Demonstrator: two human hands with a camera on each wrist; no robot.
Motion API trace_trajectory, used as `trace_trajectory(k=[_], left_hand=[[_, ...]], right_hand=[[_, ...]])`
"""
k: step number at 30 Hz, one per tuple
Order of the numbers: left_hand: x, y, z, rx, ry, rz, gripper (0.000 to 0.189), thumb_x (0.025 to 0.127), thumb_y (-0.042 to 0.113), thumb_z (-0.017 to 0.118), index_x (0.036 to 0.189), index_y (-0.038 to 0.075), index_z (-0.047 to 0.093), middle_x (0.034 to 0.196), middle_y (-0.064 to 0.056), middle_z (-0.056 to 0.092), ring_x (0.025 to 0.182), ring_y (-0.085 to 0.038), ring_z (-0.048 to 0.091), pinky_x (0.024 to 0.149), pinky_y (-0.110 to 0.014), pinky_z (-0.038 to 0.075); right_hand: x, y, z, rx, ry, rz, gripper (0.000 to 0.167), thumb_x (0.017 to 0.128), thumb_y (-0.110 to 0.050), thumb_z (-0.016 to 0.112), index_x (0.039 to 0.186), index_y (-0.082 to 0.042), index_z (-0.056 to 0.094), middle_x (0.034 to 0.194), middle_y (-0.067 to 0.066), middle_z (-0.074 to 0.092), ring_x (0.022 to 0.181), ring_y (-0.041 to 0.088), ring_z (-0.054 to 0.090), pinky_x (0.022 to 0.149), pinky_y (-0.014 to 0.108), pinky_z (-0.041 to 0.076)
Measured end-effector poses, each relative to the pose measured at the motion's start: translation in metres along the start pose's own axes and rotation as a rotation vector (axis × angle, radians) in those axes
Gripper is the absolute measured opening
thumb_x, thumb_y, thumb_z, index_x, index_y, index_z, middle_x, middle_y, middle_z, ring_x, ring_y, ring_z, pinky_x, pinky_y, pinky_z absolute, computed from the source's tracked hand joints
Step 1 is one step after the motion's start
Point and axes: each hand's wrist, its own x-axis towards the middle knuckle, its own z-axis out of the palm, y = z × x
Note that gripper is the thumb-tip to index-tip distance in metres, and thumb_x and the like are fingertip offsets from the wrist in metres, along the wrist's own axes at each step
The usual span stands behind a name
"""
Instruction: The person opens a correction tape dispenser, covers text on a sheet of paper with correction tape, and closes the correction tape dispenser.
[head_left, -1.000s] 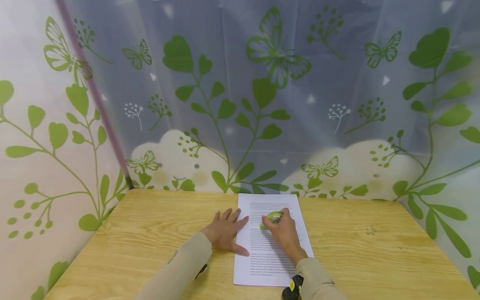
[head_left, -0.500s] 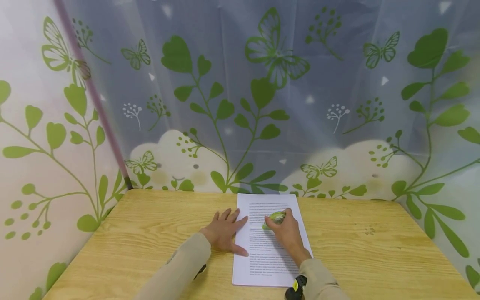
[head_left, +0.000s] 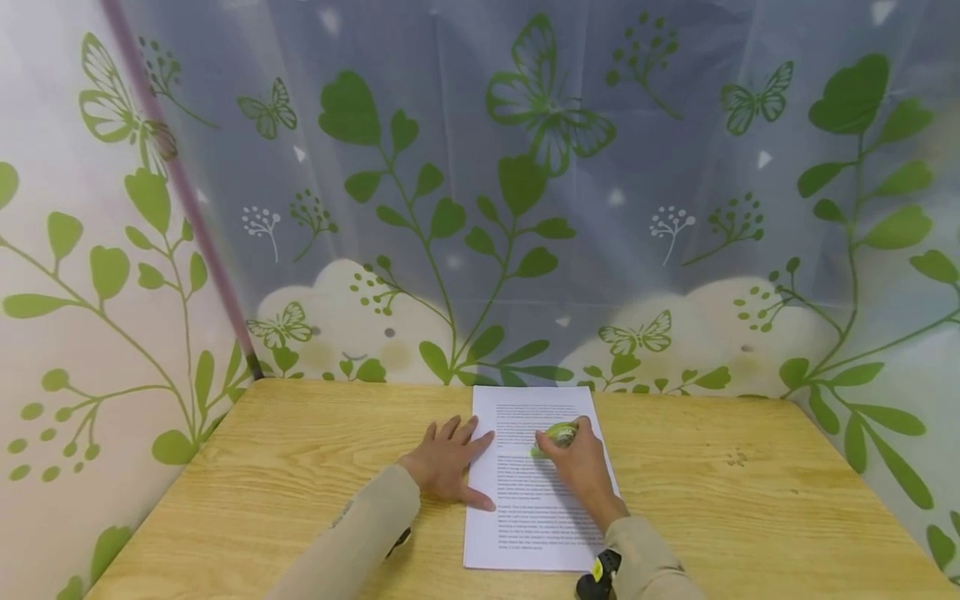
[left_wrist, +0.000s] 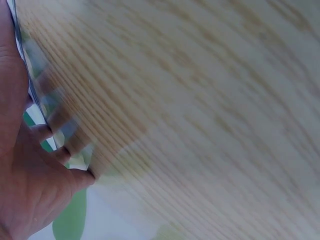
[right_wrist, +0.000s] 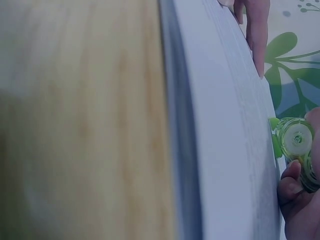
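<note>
A stack of printed white paper (head_left: 517,529) lies on the wooden table (head_left: 315,450). My left hand (head_left: 446,462) rests with spread, straight fingers on its left edge; the left wrist view shows that hand (left_wrist: 42,185) flat at the table surface. In my right hand (head_left: 585,475) is a green, see-through correction tape (head_left: 561,433), pinched between thumb and fingers. Its tip meets the page among the upper-middle text lines. The right wrist view shows the correction tape (right_wrist: 296,137) side-on, its round white spool visible and its green tip at the paper (right_wrist: 225,125).
Behind the table hangs a curtain (head_left: 420,208) printed with green leaves and butterflies. A pinkish pole (head_left: 198,217) slants down to the table's back left corner. A small dark mark (head_left: 737,457) shows on the tabletop to the right. Black wrist gear (head_left: 597,575) sits at the right cuff.
My right hand has slid slightly to the right across the page with the correction tape. The left hand stays on the paper's left edge. The view has shifted a little.
</note>
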Motion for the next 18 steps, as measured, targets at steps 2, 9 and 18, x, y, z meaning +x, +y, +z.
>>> trace_trajectory(k=[2, 9, 18], left_hand=[[0.001, -0.001, 0.001, -0.002, 0.001, 0.000, 0.108, 0.070, 0.082, 0.053, 0.153, 0.021, 0.023, 0.157, -0.014, 0.016, 0.141, -0.040, 0.013, 0.107, -0.062, 0.014], [0.001, 0.000, 0.001, 0.011, 0.006, 0.005, 0.108, 0.070, 0.083, 0.052, 0.153, 0.021, 0.023, 0.157, -0.014, 0.016, 0.140, -0.041, 0.015, 0.107, -0.062, 0.015], [0.000, 0.001, 0.000, 0.001, -0.006, -0.001, 0.107, 0.070, 0.083, 0.053, 0.153, 0.021, 0.023, 0.157, -0.014, 0.016, 0.141, -0.041, 0.014, 0.107, -0.062, 0.014]], right_hand=[[0.000, 0.000, -0.001, -0.005, 0.000, 0.003, 0.050, 0.086, -0.036, 0.071, 0.105, 0.000, 0.044, 0.083, 0.011, 0.059, 0.067, 0.018, 0.056, 0.059, 0.033, 0.046], [0.001, 0.003, -0.006, -0.015, -0.008, 0.022, 0.050, 0.085, -0.037, 0.072, 0.104, -0.001, 0.043, 0.083, 0.011, 0.058, 0.068, 0.019, 0.056, 0.060, 0.034, 0.045], [0.002, 0.006, -0.012, 0.003, -0.020, 0.028, 0.051, 0.085, -0.037, 0.071, 0.106, 0.001, 0.043, 0.085, 0.012, 0.057, 0.069, 0.019, 0.055, 0.061, 0.034, 0.044]])
